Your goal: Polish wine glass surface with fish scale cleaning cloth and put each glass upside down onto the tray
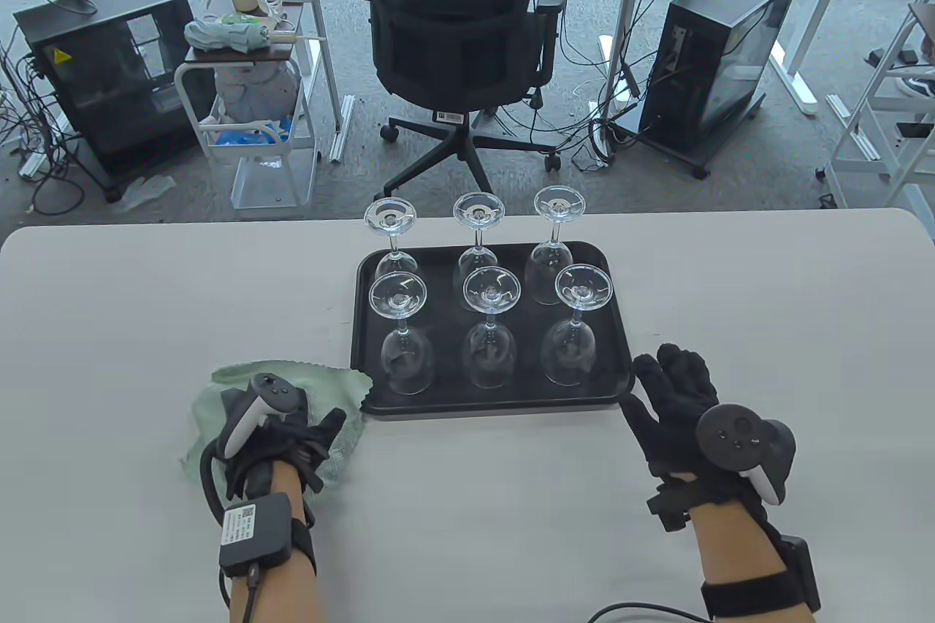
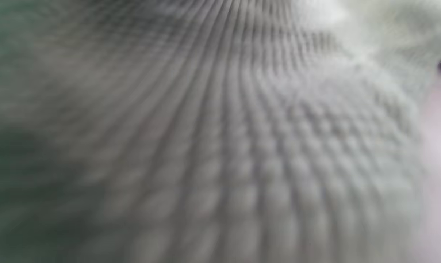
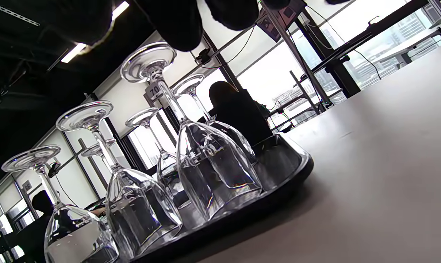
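Several clear wine glasses (image 1: 570,356) stand upside down in two rows on the black tray (image 1: 619,360) at the table's middle. The pale green fish scale cloth (image 1: 332,383) lies bunched on the table by the tray's front left corner. My left hand (image 1: 292,426) rests on top of it, thumb out to the right. In the left wrist view the cloth (image 2: 242,146) fills the frame, blurred. My right hand (image 1: 668,378) hovers by the tray's front right corner, fingers straight and holding nothing. The right wrist view shows the glasses (image 3: 213,171) on the tray (image 3: 282,164), with my fingers (image 3: 176,25) along the top edge.
White table (image 1: 767,331) stretches wide on both sides of the tray. Beyond its far edge stand a black office chair (image 1: 453,31), a small cart (image 1: 248,104) and computer cases (image 1: 719,60) on the floor.
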The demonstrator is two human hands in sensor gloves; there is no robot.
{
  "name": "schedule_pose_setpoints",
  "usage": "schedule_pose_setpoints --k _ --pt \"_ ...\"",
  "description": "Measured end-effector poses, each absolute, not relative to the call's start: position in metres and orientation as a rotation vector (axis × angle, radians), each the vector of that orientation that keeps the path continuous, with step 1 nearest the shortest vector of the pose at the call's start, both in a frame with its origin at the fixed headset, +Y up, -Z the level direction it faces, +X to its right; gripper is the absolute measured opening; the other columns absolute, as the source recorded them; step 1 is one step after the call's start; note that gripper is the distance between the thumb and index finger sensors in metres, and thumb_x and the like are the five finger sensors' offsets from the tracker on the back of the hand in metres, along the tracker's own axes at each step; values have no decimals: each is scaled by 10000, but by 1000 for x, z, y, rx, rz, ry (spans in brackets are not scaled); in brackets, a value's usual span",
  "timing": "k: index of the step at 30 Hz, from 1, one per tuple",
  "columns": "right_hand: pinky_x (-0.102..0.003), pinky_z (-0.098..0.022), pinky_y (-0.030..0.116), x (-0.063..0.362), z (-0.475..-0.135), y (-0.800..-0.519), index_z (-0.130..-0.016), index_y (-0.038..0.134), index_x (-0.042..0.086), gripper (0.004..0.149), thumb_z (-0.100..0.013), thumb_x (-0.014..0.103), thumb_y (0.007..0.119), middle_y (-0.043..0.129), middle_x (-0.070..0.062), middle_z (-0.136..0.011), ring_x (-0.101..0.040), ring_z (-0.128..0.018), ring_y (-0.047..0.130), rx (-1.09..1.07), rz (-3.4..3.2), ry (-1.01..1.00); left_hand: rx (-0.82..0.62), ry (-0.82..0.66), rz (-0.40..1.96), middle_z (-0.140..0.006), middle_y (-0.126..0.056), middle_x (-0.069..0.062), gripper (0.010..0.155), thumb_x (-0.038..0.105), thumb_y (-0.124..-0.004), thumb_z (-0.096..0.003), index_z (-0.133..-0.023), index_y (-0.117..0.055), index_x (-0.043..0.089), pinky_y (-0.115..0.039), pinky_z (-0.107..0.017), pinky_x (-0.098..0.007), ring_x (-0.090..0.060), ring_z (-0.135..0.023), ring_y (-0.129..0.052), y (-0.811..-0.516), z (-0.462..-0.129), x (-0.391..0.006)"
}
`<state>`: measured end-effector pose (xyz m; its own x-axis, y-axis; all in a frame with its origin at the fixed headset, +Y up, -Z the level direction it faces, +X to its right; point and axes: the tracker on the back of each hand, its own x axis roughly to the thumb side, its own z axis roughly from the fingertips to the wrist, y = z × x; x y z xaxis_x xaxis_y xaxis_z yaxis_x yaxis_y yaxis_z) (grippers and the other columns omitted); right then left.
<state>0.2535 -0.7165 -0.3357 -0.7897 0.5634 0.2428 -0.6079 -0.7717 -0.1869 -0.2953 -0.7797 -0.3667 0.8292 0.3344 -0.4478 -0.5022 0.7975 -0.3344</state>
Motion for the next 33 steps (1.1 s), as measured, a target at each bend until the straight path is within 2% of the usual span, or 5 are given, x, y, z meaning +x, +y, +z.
schedule_pose_setpoints --k 4,9,16,19,33 --pt "-695 -697 431 251 -337 -719 -1087 570 270 682 -530 644 689 449 -156 -1170 -458 -1058 331 229 2496 -333 -321 370 525 -1206 -29 55 777 788 -545 -496 -1132 -251 452 -6 -699 -690 -331 -1095 73 -741 -352 -301" --pt "-688 -702 420 244 -339 -724 -1093 552 269 680 -534 634 680 438 -146 -1173 -444 -1064 319 238 2545 -302 15 146 621 -1223 -186 28 675 636 -562 -561 -1137 -362 348 -68 -736 -627 -311 -1122 -47 -701 -328 -258" --pt "-610 -710 296 232 -343 -735 -1089 514 215 637 -557 544 635 416 -122 -1160 -384 -1052 250 252 2628 -263 86 -98 422 -1212 -265 -2 658 566 -532 -566 -1111 -372 234 -159 -778 -494 -252 -1123 -132 -700 -315 -166" --pt "-581 -708 266 232 -344 -737 -1083 500 199 626 -560 519 628 409 -118 -1155 -368 -1040 224 253 2624 -268 179 -120 387 -1209 -297 -4 652 560 -541 -562 -1107 -399 231 -184 -780 -492 -254 -1124 -165 -707 -315 -157" --pt "-566 -703 259 231 -343 -738 -1075 515 191 619 -558 511 630 431 -120 -1150 -355 -1033 224 275 2591 -295 184 -192 349 -1208 -278 23 643 567 -532 -561 -1106 -388 259 -136 -781 -478 -229 -1126 -142 -710 -320 -139"
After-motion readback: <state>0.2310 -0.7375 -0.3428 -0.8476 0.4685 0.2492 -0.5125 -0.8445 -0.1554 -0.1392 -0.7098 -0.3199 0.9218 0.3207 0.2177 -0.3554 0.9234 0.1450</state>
